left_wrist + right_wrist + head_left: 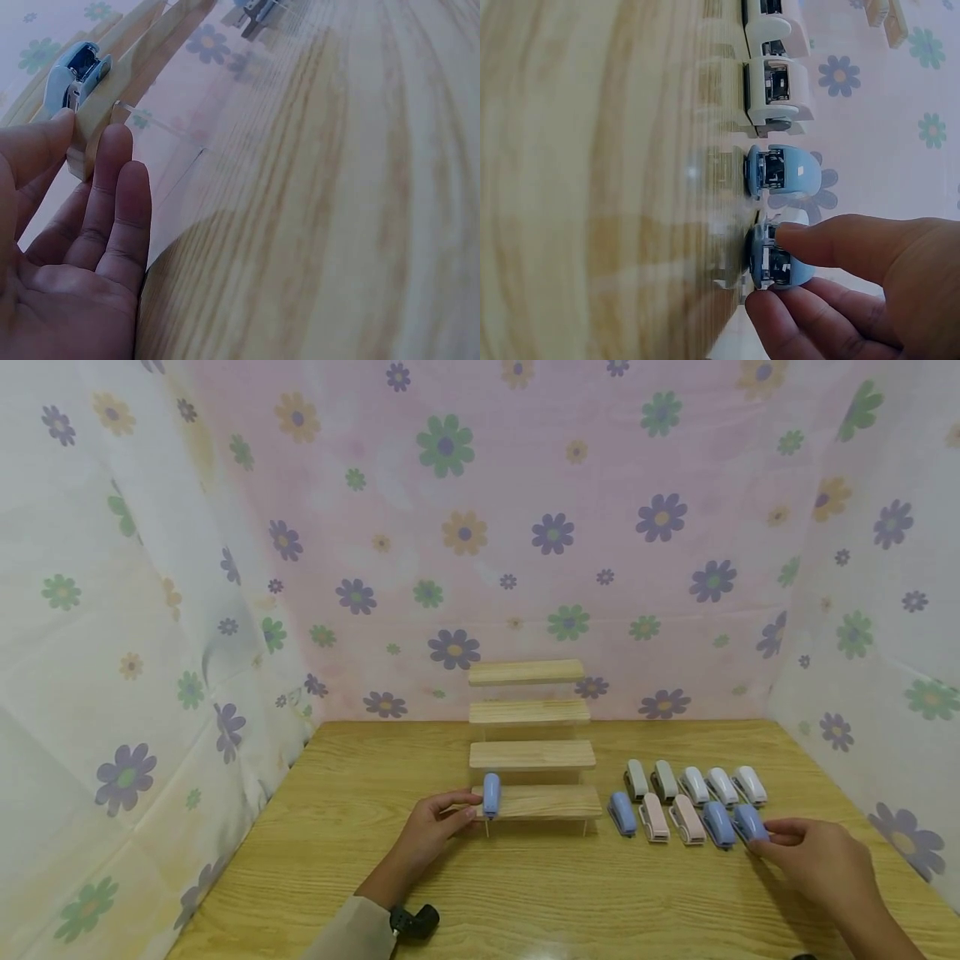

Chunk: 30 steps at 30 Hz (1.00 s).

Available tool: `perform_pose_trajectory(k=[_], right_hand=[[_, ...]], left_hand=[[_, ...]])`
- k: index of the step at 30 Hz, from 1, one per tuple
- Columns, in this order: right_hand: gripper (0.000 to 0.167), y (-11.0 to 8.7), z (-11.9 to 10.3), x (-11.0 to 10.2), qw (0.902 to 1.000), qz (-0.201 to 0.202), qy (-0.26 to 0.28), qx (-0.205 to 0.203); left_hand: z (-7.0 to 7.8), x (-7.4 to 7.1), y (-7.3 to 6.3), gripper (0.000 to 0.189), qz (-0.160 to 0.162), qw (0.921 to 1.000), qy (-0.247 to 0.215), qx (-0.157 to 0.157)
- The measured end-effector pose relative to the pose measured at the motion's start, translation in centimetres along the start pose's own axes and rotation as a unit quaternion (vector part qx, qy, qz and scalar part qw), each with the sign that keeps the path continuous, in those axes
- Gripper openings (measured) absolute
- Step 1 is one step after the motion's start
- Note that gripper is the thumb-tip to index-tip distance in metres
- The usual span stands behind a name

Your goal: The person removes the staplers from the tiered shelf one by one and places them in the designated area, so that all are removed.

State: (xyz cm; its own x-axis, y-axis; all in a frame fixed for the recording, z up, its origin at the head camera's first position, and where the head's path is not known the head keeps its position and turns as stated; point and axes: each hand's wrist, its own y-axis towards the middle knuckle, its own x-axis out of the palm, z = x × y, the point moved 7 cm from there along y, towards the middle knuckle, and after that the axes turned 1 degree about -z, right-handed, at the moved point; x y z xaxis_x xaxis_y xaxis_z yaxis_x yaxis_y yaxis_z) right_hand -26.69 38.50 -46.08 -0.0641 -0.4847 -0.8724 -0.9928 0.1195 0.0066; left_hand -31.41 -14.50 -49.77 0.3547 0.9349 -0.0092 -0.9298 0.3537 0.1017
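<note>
A small blue stapler (491, 795) stands on the left end of the lowest step of a wooden stepped rack (540, 802). My left hand (431, 831) is at that end, thumb and index finger touching the stapler's left side; the left wrist view shows other fingers beside and below the board's end. On the table at right, my right hand (821, 860) pinches the rightmost blue stapler (750, 823) between thumb and fingers. Beside it stands another blue stapler (795, 171), then two pink staplers (654, 818) and a third blue one (622, 814) in the front row.
Behind the front row stand two grey-green staplers (636, 781) and three white staplers (722, 787). The rack's upper steps (527, 672) rise towards a flowered cloth backdrop (510, 485). Wood-grain table (540, 893) extends in front. A black device (415, 922) sits at my left wrist.
</note>
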Motion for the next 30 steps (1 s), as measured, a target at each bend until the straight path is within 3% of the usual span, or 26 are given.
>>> perform_pose_trajectory(k=[6, 18, 25, 30], right_hand=[[0.063, 0.0, -0.1, 0.0, 0.9999, 0.006, -0.003, -0.013], [0.07, 0.1, 0.4, 0.5, 0.9996, -0.023, 0.004, 0.016], [0.078, -0.1, -0.1, -0.1, 0.9998, -0.016, -0.007, 0.003], [0.077, -0.1, -1.6, -1.1, 0.9996, 0.014, -0.014, -0.021]], left_hand=[[0.0, 0.0, 0.0, 0.033, -0.002, 1.0, 0.003, 0.001], [-0.1, 0.0, -0.1, 0.034, 0.004, 0.9998, 0.017, -0.005], [-0.2, 0.0, -0.2, 0.035, 0.006, 0.9999, 0.01, -0.007], [-0.1, -0.1, 0.0, 0.034, 0.01, 0.9999, 0.011, -0.01]])
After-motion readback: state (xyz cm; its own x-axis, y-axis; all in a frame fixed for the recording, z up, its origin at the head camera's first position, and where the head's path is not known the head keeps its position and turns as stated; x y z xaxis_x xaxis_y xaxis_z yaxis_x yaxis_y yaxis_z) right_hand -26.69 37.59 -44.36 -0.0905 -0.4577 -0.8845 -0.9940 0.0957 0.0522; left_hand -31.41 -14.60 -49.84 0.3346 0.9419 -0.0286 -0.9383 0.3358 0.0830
